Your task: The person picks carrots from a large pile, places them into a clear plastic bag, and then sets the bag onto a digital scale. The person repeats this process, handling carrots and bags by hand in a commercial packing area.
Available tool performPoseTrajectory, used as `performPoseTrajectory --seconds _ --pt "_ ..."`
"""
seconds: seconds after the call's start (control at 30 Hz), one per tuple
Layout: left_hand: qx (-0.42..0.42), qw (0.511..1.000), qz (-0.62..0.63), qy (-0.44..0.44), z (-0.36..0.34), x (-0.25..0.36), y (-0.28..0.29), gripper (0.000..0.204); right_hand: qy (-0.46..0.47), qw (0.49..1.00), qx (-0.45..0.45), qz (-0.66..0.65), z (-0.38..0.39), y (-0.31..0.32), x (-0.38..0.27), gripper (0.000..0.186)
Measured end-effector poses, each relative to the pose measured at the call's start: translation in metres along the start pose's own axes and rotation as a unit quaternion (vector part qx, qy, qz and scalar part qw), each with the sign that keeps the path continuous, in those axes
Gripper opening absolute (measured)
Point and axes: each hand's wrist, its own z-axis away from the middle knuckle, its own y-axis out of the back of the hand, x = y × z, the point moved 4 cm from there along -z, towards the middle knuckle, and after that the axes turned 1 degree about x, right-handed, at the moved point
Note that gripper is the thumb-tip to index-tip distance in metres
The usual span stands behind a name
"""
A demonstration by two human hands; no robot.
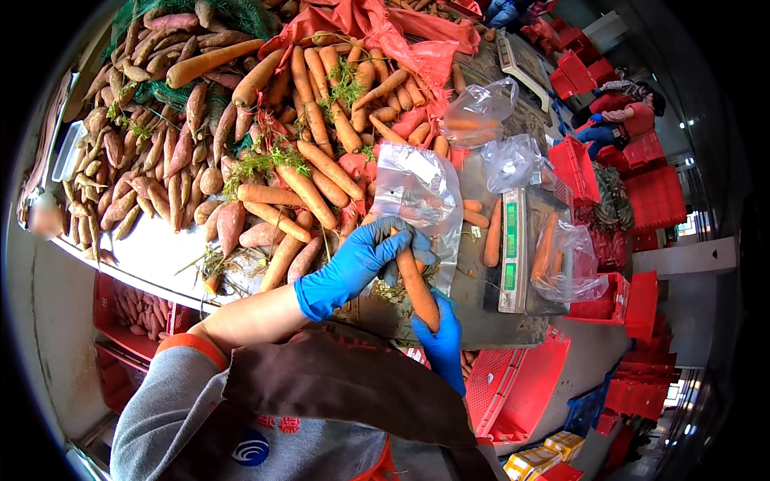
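Note:
Both my hands wear blue gloves and hold one carrot (419, 290) between them above the table's near edge. The fingers of my left hand (353, 263) wrap around its upper end. My right hand (443, 335) grips it near the lower end, with part of the fingers hidden. Just beyond them lies a flat clear plastic bag (417, 186). To the left spreads a heap of carrots (309, 188), some with green leafy tops. Right of my hands stands a scale (513, 268) with green displays, and on it rests a clear bag of carrots (547, 252).
Sweet potatoes (172, 152) pile up at the far left. Red sheeting (377, 28) lies behind the carrots. Crumpled clear bags (513, 163) sit beyond the scale. Red crates (521, 385) stand on the floor below right, and another person (622, 116) works at far right.

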Motion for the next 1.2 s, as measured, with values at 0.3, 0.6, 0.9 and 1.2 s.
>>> performPoseTrajectory --seconds 0.3,0.6,0.9,1.2 --pt "-0.015 0.991 -0.123 0.047 0.0 -0.024 0.0 0.034 -0.243 0.905 -0.113 -0.331 -0.012 -0.029 -0.012 0.039" --pt "0.034 0.992 -0.108 0.056 0.029 -0.051 0.078 0.028 -0.07 0.879 0.228 -0.412 -0.073 0.145 0.035 0.047" --pt "0.058 0.985 -0.128 0.105 0.048 -0.06 0.091 0.028 -0.046 0.814 0.192 0.546 -0.113 0.211 0.099 0.055" --pt "0.095 0.985 -0.1 0.105 0.061 -0.059 0.104 0.032 -0.048 0.731 0.291 0.615 -0.099 0.193 0.093 0.058"
